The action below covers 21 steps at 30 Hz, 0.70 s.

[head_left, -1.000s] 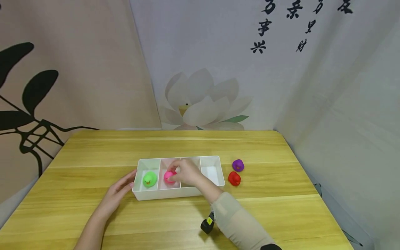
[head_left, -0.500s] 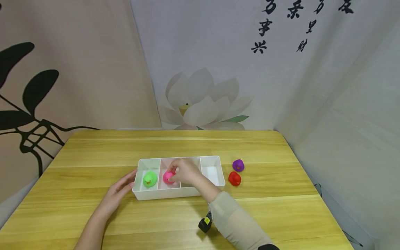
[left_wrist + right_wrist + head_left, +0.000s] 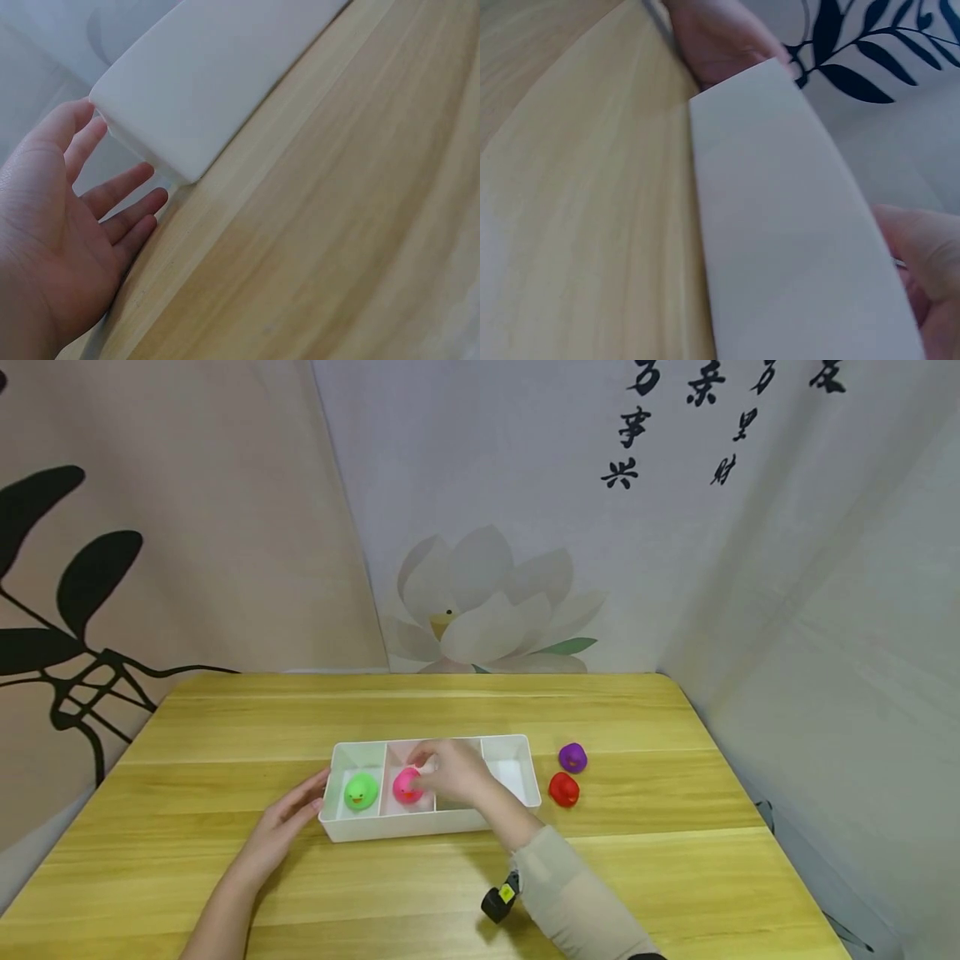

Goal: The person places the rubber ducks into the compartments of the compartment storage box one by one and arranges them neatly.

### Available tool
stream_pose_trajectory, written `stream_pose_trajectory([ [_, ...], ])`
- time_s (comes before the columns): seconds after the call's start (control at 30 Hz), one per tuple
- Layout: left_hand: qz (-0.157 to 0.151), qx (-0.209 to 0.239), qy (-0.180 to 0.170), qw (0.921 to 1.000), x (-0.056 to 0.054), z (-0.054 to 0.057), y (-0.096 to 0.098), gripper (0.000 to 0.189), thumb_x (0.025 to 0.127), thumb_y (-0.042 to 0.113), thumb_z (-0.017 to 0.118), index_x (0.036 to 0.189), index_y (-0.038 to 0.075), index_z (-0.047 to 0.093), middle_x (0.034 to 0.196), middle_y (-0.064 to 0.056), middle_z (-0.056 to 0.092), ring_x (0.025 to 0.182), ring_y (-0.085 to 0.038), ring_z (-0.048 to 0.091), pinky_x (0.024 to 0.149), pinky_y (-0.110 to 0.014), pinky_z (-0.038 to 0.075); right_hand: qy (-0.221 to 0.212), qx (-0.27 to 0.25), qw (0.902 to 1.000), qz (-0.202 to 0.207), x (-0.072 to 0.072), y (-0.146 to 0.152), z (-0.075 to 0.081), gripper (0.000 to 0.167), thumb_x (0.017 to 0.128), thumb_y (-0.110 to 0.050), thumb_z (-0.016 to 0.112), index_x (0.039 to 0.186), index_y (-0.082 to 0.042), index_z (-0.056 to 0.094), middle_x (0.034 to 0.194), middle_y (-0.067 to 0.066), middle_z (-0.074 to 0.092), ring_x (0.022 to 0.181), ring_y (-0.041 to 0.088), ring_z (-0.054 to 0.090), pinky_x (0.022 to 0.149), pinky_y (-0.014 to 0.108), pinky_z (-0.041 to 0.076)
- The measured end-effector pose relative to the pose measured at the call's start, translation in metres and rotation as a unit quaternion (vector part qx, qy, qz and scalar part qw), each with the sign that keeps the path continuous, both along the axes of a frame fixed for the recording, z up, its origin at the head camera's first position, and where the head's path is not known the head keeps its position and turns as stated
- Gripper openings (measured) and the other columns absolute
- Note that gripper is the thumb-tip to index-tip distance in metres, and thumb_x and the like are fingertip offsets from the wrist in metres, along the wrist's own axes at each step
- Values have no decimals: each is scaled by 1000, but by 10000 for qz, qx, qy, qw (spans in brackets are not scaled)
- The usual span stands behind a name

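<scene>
A white divided tray [image 3: 401, 828] lies across the middle of the table. My left hand [image 3: 281, 825] rests against its left end; in the left wrist view that hand's [image 3: 71, 225] fingers are extended, with the thumb at the tray's [image 3: 195, 82] upper corner. In the leftmost compartment sits a green toy duck [image 3: 361, 792]. A pink toy duck [image 3: 406, 786] sits in the compartment beside it. My right hand [image 3: 453, 772] is over the tray at the pink duck's right side, thumb and index finger spread apart around it. The tray wall hides its fingertips in the right wrist view.
To the right of the tray, a purple toy duck [image 3: 573, 757] and a red toy duck [image 3: 564, 789] lie close together on the wooden table [image 3: 360, 897]. A black wrist camera [image 3: 498, 900] hangs below the right sleeve. Printed cloth backs the table.
The right thumb and index finger have parted from the pink duck, which they held before. More of the duck's face shows. The left hand and tray stay put.
</scene>
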State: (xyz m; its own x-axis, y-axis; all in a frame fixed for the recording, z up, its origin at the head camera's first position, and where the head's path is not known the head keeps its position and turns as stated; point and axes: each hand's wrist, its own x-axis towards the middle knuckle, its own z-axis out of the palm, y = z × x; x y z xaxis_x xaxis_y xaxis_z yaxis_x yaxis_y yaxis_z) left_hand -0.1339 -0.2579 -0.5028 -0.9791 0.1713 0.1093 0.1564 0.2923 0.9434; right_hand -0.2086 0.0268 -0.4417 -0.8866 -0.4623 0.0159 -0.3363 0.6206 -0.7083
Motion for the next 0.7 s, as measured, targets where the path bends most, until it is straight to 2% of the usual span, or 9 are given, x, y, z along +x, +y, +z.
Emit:
stream_pose_trajectory([
  [0.1,-11,32,4,10000,0,0,0,48,102,23,48,147,10,38,145,-17,42,119,2,43,90,-14,37,62,-314,9995,-80,4,10,5,25,79,-25,80,101,-17,72,96,-7,67,87,14,58,75,31,46],
  [0.27,-27,59,67,10000,0,1,0,47,102,21,47,147,8,39,144,-19,42,119,2,44,89,-14,37,329,-743,9966,-145,12,28,10,26,80,-22,79,104,-15,72,98,-6,68,67,14,52,60,27,45],
  [0.4,-17,51,60,10000,0,1,1,47,102,21,47,147,8,39,145,-19,41,119,1,43,90,-14,37,580,-1037,9927,-191,20,44,17,26,81,-21,78,105,-13,72,99,-4,69,59,14,48,50,26,41],
  [0.6,14,24,36,10000,0,1,1,47,102,22,48,147,9,39,145,-17,42,119,0,44,90,-14,37,757,-1477,9856,-322,32,69,25,22,79,-16,80,100,-18,73,94,-2,68,54,12,43,45,24,36],
  [0.7,28,35,8,10000,1,1,1,48,102,22,49,147,10,39,145,-17,42,119,0,44,90,-14,37,746,-1565,9838,-450,37,82,25,22,79,-16,80,99,-21,72,95,-6,67,56,12,43,45,23,35],
])
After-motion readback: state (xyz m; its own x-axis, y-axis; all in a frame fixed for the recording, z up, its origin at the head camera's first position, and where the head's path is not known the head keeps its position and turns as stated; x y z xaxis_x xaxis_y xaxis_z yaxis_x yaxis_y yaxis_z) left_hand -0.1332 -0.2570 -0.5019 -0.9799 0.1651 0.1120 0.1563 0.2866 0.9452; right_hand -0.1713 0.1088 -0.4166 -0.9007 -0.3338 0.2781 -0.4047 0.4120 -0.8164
